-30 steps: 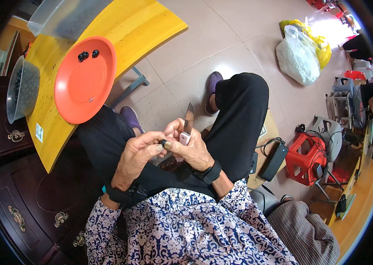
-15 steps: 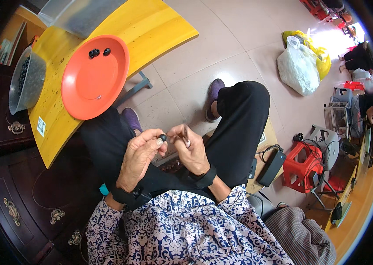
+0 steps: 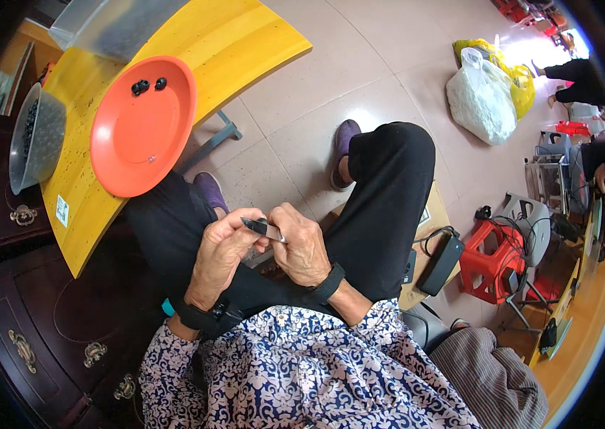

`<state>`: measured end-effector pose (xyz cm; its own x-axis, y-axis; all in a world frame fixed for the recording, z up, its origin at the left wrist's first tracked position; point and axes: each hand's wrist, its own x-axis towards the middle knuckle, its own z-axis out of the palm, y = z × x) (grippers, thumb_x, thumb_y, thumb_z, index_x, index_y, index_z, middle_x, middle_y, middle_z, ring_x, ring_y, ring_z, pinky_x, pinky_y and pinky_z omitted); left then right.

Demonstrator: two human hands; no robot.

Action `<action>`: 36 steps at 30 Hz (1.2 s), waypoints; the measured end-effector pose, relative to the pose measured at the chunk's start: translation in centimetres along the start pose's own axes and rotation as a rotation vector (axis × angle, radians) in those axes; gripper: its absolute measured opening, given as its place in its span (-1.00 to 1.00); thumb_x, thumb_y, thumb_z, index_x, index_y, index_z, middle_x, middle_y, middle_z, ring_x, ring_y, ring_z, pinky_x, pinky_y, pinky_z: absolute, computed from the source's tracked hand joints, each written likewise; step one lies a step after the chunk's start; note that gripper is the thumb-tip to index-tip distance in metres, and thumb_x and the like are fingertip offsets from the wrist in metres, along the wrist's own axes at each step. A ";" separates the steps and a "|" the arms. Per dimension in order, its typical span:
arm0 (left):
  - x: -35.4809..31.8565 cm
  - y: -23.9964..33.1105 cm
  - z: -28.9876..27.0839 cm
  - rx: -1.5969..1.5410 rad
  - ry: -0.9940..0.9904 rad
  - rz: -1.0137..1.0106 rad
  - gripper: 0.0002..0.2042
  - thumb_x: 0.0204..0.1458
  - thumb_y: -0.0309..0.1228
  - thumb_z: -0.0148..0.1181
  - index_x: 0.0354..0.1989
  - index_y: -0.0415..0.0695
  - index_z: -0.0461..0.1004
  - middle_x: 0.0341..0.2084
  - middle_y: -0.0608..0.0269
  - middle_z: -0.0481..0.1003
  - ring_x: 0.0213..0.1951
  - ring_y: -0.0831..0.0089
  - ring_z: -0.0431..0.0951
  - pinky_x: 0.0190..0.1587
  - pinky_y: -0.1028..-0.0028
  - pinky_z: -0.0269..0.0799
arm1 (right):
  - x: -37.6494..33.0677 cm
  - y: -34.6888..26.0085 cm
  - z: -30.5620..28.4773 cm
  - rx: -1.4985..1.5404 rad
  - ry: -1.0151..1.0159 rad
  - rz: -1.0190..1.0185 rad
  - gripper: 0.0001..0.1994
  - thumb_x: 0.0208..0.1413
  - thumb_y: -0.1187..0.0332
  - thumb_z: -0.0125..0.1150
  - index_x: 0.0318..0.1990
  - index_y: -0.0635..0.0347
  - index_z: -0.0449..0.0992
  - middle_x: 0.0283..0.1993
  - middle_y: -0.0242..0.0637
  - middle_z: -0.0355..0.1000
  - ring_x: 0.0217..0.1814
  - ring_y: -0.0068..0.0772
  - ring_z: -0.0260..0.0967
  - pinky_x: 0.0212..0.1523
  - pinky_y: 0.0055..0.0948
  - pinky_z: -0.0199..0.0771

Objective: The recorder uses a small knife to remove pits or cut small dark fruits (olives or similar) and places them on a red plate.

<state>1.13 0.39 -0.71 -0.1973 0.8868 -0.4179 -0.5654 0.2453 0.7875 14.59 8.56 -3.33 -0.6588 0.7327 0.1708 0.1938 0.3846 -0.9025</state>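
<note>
Above my lap, my left hand (image 3: 218,256) pinches a small round black piece (image 3: 262,221) between thumb and fingers. My right hand (image 3: 302,247) is closed on a small knife (image 3: 272,232), whose flat metal blade points left and lies across the piece, hiding most of it. Part of the blade looks dark, part silvery. To the left, an orange plate (image 3: 141,139) rests at the edge of a yellow table (image 3: 252,36). Three round black pieces (image 3: 144,86) sit near the plate's far rim, and a tiny pale bit lies lower on it.
A translucent tub (image 3: 46,154) of small black pieces stands left of the plate, with clear plastic bins (image 3: 113,28) behind. Dark drawers (image 3: 23,286) flank me on the left. At right are a black power adapter (image 3: 440,264), a red stool (image 3: 492,264) and a filled white bag (image 3: 477,104).
My right hand has turned and come closer to my left, bringing the knife blade across the black piece. The whole view has shifted slightly. A person's legs at far right have moved.
</note>
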 end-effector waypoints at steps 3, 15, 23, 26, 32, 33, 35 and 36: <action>0.0 0.2 0.0 0.008 -0.019 0.000 -0.80 0.11 -0.50 0.07 -0.11 -0.30 0.42 -0.38 0.26 0.46 -0.34 0.55 0.46 -0.24 0.55 0.41 | 0.0 0.2 0.0 0.004 -0.005 -0.013 -0.85 -0.09 0.58 0.07 -0.32 0.22 0.35 -0.42 -0.11 0.30 -0.47 0.03 0.35 -0.47 -0.18 0.35; 0.2 0.6 -0.5 0.053 -0.069 -0.044 -0.79 0.11 -0.53 0.05 -0.11 -0.35 0.44 -0.43 0.26 0.47 -0.36 0.60 0.46 -0.24 0.61 0.40 | 0.1 0.5 0.0 -0.008 -0.051 -0.023 -0.87 -0.10 0.59 0.05 -0.34 0.25 0.33 -0.45 -0.09 0.28 -0.47 0.06 0.34 -0.47 -0.14 0.33; -0.6 0.9 0.2 0.202 -0.131 -0.125 -0.80 0.10 -0.47 0.05 -0.16 -0.32 0.44 -0.44 0.28 0.46 -0.40 0.62 0.42 -0.28 0.64 0.36 | 0.1 2.8 0.8 0.193 0.102 0.250 -0.87 -0.09 0.67 -0.07 -0.38 0.32 0.38 -0.51 -0.13 0.40 -0.48 -0.24 0.41 -0.45 -0.39 0.37; -0.6 0.8 -0.1 0.127 -0.127 -0.110 -0.79 0.12 -0.44 0.05 -0.15 -0.32 0.42 -0.44 0.27 0.46 -0.37 0.60 0.42 -0.26 0.61 0.36 | 0.1 2.4 0.7 0.405 0.121 0.270 -0.83 -0.03 0.62 -0.07 -0.31 0.29 0.44 -0.53 -0.32 0.39 -0.51 -0.59 0.30 -0.47 -0.54 0.31; -0.6 1.0 -0.4 0.015 -0.173 -0.103 -0.77 0.15 -0.43 0.04 -0.11 -0.33 0.40 -0.39 0.25 0.45 -0.34 0.58 0.43 -0.21 0.59 0.37 | 0.5 -0.4 -2.4 0.858 -0.195 0.584 -0.86 0.13 0.46 -0.05 -0.24 0.24 0.45 -0.48 -0.51 0.35 -0.53 -0.76 0.19 -0.52 -0.72 0.18; -0.6 1.0 -0.5 0.012 -0.169 -0.108 -0.77 0.15 -0.44 0.03 -0.10 -0.33 0.40 -0.38 0.26 0.45 -0.33 0.58 0.43 -0.21 0.59 0.37 | 0.4 -0.3 -2.3 0.881 -0.204 0.527 -0.88 0.18 0.42 0.01 -0.20 0.25 0.43 -0.45 -0.50 0.34 -0.50 -0.73 0.24 -0.47 -0.72 0.25; -0.4 1.0 -0.3 0.008 -0.168 -0.116 -0.77 0.15 -0.44 0.03 -0.09 -0.33 0.40 -0.37 0.27 0.45 -0.33 0.59 0.43 -0.22 0.59 0.37 | 0.5 -1.0 -2.3 0.971 -0.185 0.479 -0.87 0.18 0.41 0.05 -0.19 0.26 0.42 -0.43 -0.48 0.34 -0.47 -0.72 0.27 -0.44 -0.71 0.29; -0.4 1.0 0.1 0.030 -0.130 -0.117 -0.77 0.15 -0.44 0.03 -0.09 -0.33 0.41 -0.38 0.30 0.45 -0.34 0.60 0.43 -0.22 0.60 0.37 | 0.6 -1.3 -2.3 1.059 -0.168 0.429 -0.86 0.19 0.40 0.09 -0.17 0.27 0.41 -0.41 -0.46 0.34 -0.45 -0.70 0.29 -0.40 -0.70 0.33</action>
<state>0.68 0.36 0.31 -0.0250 0.8941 -0.4472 -0.5536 0.3601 0.7509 15.61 9.77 -1.13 -0.7899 0.5748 -0.2135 -0.2294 -0.6000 -0.7664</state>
